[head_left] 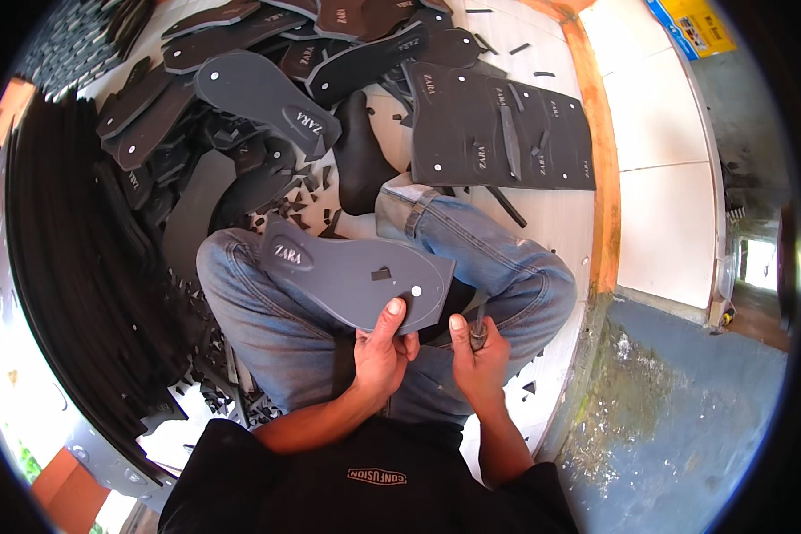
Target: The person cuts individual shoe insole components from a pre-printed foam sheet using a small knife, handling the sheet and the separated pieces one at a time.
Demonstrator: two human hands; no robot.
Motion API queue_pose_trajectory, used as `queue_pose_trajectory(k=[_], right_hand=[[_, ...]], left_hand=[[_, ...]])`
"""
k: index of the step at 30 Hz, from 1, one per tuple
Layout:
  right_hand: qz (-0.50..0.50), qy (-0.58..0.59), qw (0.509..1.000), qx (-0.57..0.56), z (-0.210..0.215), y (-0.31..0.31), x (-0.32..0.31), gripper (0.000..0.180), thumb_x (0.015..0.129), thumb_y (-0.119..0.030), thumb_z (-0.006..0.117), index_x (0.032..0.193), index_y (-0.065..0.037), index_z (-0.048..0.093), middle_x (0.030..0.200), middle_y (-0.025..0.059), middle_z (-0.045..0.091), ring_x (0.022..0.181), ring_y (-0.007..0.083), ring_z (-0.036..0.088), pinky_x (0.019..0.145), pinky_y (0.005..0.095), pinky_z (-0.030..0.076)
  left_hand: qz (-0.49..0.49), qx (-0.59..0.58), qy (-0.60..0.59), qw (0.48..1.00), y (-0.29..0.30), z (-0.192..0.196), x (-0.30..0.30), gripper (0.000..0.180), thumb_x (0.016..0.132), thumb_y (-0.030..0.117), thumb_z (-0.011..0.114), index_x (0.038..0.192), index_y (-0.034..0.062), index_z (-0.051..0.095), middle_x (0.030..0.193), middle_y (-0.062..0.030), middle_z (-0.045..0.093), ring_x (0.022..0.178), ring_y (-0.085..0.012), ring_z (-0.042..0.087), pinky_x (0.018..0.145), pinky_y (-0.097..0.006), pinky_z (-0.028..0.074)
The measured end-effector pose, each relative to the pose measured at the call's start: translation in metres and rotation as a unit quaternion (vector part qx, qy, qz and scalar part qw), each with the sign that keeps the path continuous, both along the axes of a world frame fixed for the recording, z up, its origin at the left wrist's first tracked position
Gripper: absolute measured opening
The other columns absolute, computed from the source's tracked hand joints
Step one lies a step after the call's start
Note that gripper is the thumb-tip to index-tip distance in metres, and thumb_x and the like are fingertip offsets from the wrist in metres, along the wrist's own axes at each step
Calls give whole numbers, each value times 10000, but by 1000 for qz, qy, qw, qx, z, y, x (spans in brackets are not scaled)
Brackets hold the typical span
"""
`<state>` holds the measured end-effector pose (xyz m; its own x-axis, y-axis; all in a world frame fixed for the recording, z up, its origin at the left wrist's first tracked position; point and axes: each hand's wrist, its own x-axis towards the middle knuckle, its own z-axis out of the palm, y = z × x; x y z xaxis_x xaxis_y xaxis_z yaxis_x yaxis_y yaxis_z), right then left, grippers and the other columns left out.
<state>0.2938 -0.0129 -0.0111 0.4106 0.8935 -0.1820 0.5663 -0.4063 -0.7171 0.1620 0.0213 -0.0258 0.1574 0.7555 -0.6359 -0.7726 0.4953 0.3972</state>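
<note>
A grey foam shoe sole (347, 267) with pale lettering at its heel and a white dot near the toe lies across my lap. My left hand (381, 358) grips its near edge, thumb on top and fingers underneath. A small dark scrap (381, 274) rests on the sole's face. Just right of the toe end, my right hand (481, 363) is closed around the handle of a slim tool that looks like a knife (479, 333). Its narrow metal part points away from me, apart from the sole. The fingers below the handle are partly hidden.
Beyond my knees is a heap of loose soles (258, 93), with dark offcuts (304, 198) scattered around. An uncut printed sheet (538, 147) lies far right, strips on it. A tall stack of black sheets (80, 258) stands left. A wooden strip (606, 214) borders the tiles.
</note>
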Motion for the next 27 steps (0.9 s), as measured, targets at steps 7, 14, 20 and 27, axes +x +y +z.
queue_pose_trajectory(k=[7, 14, 20, 27], right_hand=[[46, -75, 991, -97, -3, -19, 2, 338, 832, -247, 649, 615, -34, 499, 484, 150, 501, 442, 350, 527, 443, 419, 393], [180, -115, 972, -94, -3, 4, -3, 252, 833, -179, 597, 646, -28, 523, 552, 188, 547, 567, 395, 574, 526, 439, 434], [21, 310, 932, -188, -12, 42, -5, 210, 853, -200, 625, 740, -24, 611, 534, -5, 501, 513, 75, 452, 483, 264, 374], [158, 377, 886, -220, 6, -5, -12, 267, 843, -225, 675, 668, -63, 553, 546, -55, 454, 513, 36, 407, 462, 228, 315]], left_hand=[[-11, -17, 6, 1000, -4, 0, -10, 231, 831, 272, 685, 854, 75, 565, 638, -24, 539, 451, -112, 466, 394, -233, 346], [-39, 21, 54, 998, -28, -17, -36, 238, 803, 244, 707, 866, 51, 583, 621, -30, 545, 452, -109, 477, 372, -225, 343], [-95, -10, 76, 993, -44, -13, -52, 273, 797, 227, 704, 930, 26, 576, 722, -40, 575, 456, -111, 474, 356, -234, 342], [114, -57, 13, 992, 45, 1, -101, 353, 873, 303, 616, 1066, 12, 567, 893, -111, 657, 681, -205, 664, 590, -289, 566]])
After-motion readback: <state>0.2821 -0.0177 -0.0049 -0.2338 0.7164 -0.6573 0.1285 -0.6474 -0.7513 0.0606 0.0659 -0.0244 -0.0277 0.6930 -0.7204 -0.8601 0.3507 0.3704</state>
